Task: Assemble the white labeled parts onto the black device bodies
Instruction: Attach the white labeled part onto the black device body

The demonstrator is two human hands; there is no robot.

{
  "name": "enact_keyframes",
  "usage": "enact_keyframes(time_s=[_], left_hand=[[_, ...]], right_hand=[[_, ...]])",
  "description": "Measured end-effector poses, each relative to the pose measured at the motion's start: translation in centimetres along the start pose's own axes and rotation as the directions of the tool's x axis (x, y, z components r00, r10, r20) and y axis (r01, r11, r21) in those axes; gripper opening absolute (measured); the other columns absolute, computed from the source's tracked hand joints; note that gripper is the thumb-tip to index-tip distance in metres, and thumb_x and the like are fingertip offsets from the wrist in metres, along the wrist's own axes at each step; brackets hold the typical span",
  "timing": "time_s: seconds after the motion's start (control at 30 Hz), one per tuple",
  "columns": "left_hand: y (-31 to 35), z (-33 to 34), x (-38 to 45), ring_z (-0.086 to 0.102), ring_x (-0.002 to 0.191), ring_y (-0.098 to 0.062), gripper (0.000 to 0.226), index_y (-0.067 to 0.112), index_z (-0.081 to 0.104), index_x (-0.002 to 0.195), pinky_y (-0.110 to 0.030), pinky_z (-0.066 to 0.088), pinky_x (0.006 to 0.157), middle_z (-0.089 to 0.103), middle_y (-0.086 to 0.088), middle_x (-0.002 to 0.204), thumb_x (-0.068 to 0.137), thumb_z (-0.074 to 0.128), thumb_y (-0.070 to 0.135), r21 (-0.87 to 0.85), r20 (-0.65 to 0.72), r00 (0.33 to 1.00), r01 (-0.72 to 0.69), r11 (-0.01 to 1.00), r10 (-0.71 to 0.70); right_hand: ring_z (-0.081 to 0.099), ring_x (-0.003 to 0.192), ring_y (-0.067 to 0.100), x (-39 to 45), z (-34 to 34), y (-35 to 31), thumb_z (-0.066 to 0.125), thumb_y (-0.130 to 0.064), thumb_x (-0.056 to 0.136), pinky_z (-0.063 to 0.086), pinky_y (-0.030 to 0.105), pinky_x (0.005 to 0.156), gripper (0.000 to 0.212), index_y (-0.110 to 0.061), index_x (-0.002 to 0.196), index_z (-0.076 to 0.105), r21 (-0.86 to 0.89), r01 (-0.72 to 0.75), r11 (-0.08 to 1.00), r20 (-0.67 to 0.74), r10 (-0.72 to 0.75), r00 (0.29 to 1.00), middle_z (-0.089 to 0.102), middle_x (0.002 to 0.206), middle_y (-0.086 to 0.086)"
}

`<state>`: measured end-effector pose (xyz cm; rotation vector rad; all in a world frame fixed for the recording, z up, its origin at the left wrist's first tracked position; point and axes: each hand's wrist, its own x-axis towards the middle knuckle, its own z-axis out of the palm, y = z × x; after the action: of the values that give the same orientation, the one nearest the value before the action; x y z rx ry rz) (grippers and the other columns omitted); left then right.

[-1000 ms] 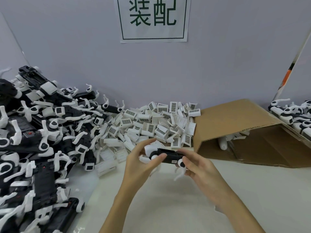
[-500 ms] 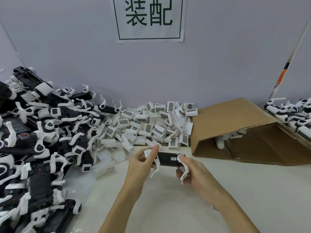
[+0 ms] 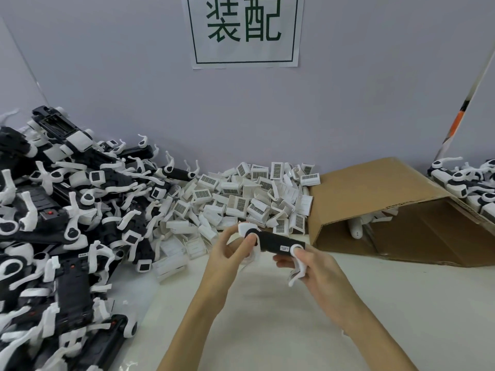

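Since a second ago: black device body (image 3: 280, 243) turned from roughly level to a slight tilt, left end higher, small sticker now facing up; both hands lowered a little toward the table.

Nearest: left hand (image 3: 227, 253) curled round the left end of the body, thumb pressed on its round white cap. Right hand (image 3: 312, 266) pinching the right end, thumb on the white cap there, a white curved arm trailing below the fingers. Body held between the two hands, clear of the white table (image 3: 267, 317). No white labeled part visible in either hand; fitting judged not yet begun on this unit.

Risks: grip taken only at the two ends, on rounded caps, so a slip under pressing force likely to drop or twist the body. Loose white arms hanging under both hands liable to snag or bend during seating. Label orientation easily reversed, barcode faces in the heap lying every way.

Just beyond the hands: heap of white labeled parts (image 3: 241, 199), jumbled against the wall, within reach straight ahead. Left of the left hand: large pile of black-and-white units (image 3: 67, 223), spilling toward the working space and crowding that side. Right of the right hand: cardboard box (image 3: 375, 188) on its side, open mouth facing the hands, a white piece inside. Farther right: more units (image 3: 466, 180). On the wall behind: printed sign (image 3: 245, 30).
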<state>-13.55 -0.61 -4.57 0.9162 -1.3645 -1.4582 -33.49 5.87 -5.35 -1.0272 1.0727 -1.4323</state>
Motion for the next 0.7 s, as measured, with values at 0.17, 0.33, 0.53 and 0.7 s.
enact_keyframes(time_s=[0.17,0.33,0.53,0.7], left_hand=[[-0.6,1.3,0.0,0.071,0.124,-0.018,0.084,0.026,0.064,0.138,-0.044,0.055,0.108,0.075,0.000,0.129,0.075,0.080,0.081,-0.142,-0.007,0.999,-0.046,0.989,0.045],[-0.1,-1.1,0.4,0.066,0.126,-0.015,0.056,0.034,0.073,0.128,-0.044,0.048,0.110,0.074,0.008,0.132,0.089,0.066,0.074,-0.036,-0.013,0.992,-0.125,0.992,0.124],[0.5,-2.2,0.5,0.065,0.081,-0.012,0.039,0.027,0.068,0.083,-0.036,0.048,0.078,0.075,0.002,0.090,0.099,0.058,0.061,-0.048,-0.445,0.880,-0.206,0.977,0.164],[0.5,-3.5,0.9,0.064,0.095,-0.020,0.031,0.028,0.069,0.077,-0.041,0.049,0.090,0.073,0.005,0.087,0.105,0.058,0.034,-0.165,-0.703,0.705,-0.288,0.943,0.093]], right_hand=[[0.071,0.116,0.019,-0.3,1.1,1.2,0.082,-0.049,0.080,0.059,0.033,0.091,0.048,-0.037,0.124,0.066,-0.201,0.186,0.962,-0.047,-0.199,0.979,0.073,0.126,-0.002],[0.062,0.122,0.012,-0.7,2.0,2.2,0.080,-0.047,0.088,0.051,0.023,0.100,0.059,-0.042,0.138,0.050,-0.545,0.307,0.780,0.117,-0.292,0.949,0.064,0.132,-0.016],[0.028,0.146,-0.014,-0.3,3.6,2.7,0.076,-0.053,0.089,0.031,0.022,0.117,0.097,-0.061,0.158,0.009,-0.693,0.253,0.674,0.267,-0.086,0.960,0.023,0.162,-0.040],[0.037,0.148,0.003,2.9,4.2,2.7,0.051,-0.012,0.105,0.026,0.010,0.114,0.063,-0.046,0.156,0.037,-0.807,0.235,0.542,0.191,-0.138,0.972,0.035,0.155,-0.031]])
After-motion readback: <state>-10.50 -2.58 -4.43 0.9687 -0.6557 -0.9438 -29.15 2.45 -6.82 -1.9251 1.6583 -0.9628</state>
